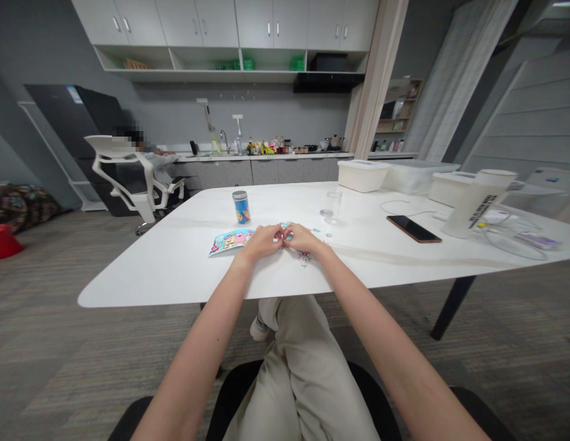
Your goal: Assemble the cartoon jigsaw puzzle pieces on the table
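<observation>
My left hand point(263, 241) and my right hand point(304, 237) meet at the middle of the white table point(174, 272). Their fingertips are pinched close together, and whatever lies between them is too small to make out. A bright cartoon picture sheet point(227, 241) lies partly under my left hand, one corner lifted. Small colourful pieces point(304, 260), which look like jigsaw pieces, are scattered by my right wrist, with several more beyond the hand. Behind the sheet an upright blue cartoon-printed can point(241, 208) with a metal lid stands apart from both hands.
A clear jar point(334, 201) and a clear round lid point(326, 213) are beyond my right hand. To the right are a phone point(412, 228), a white tumbler point(478, 205), cables and storage boxes point(362, 176). A person sits in a white chair point(129, 177) at the back left.
</observation>
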The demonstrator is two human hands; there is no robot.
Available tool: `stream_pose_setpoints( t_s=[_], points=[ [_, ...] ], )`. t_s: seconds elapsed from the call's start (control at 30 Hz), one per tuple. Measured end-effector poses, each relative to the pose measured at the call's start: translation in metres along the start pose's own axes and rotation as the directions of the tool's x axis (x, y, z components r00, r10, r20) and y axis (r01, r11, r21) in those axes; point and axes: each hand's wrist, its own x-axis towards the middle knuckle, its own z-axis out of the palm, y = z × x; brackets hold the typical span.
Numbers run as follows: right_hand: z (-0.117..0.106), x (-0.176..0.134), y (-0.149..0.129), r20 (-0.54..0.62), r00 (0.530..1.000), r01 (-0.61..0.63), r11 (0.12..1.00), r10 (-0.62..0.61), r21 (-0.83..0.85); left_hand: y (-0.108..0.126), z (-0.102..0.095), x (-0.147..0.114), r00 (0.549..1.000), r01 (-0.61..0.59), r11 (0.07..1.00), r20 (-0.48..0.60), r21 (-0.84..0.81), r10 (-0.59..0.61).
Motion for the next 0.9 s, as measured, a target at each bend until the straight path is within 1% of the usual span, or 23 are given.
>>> stream_pose_setpoints(
  t_s=[0.07,0.17,0.3,0.4,0.53,0.63,0.77,0.83,0.9],
  points=[
    [-0.001,0.001,0.001,0.005,1.000,-0.005,1.000,0.005,-0.002,-0.003,0.002,0.000,0.999,-0.035,0.997,-0.017,-0.068,0.034],
    [-0.002,0.001,0.003,0.004,1.000,-0.002,1.000,0.002,0.004,-0.008,0.006,0.001,0.997,-0.067,0.972,-0.064,-0.226,0.054],
    [-0.002,0.001,0.004,0.000,1.000,0.003,0.999,-0.003,0.043,-0.011,0.007,0.003,0.995,-0.037,0.920,-0.099,-0.390,-0.001],
    [-0.001,0.001,0.006,-0.005,1.000,-0.008,0.995,0.008,0.103,-0.012,0.007,0.004,0.993,-0.001,0.889,-0.106,-0.458,-0.053],
    [-0.003,0.004,0.009,-0.052,0.996,-0.053,0.974,0.066,0.219,-0.014,0.007,0.006,0.983,0.026,0.861,-0.144,-0.508,-0.115],
    [-0.004,0.007,0.012,-0.064,0.990,-0.093,0.929,0.124,0.359,-0.017,0.009,0.006,0.981,0.015,0.855,-0.158,-0.518,-0.113],
    [-0.004,0.009,0.016,-0.023,0.982,-0.143,0.819,0.188,0.556,-0.019,0.012,0.006,0.984,0.009,0.838,-0.143,-0.545,-0.104],
    [-0.004,0.009,0.016,-0.008,0.981,-0.150,0.777,0.196,0.611,-0.020,0.013,0.006,0.983,-0.006,0.830,-0.158,-0.558,-0.099],
    [-0.005,0.008,0.016,0.001,0.981,-0.149,0.757,0.192,0.637,-0.020,0.013,0.006,0.980,-0.026,0.824,-0.178,-0.566,-0.091]
  ],
)
